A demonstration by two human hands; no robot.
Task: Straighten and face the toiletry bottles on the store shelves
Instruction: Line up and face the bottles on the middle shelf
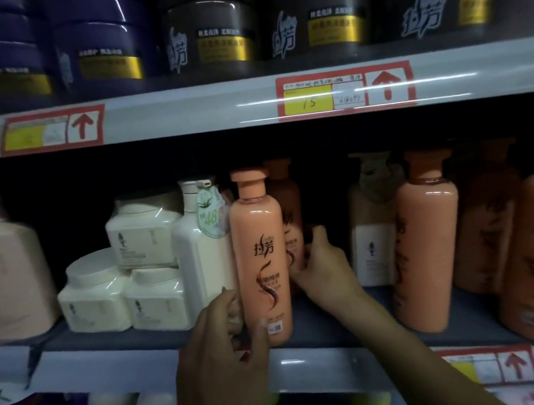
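Head view: orange bottle stands upright at the shelf front, label facing out.
Left grip: left hand curled round that bottle's base (thumb on the front).
Right grip: right hand wraps the rear bottle just behind.
Hidden: rear bottle's lower half and right fingertips, behind the orange bottle.

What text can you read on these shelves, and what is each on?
"拉芳": front orange bottle, dark jars above.
"15": yellow price tag.
"48": green tag on white pump bottle.
Rear orange bottle, small print, other tags: too blurred.
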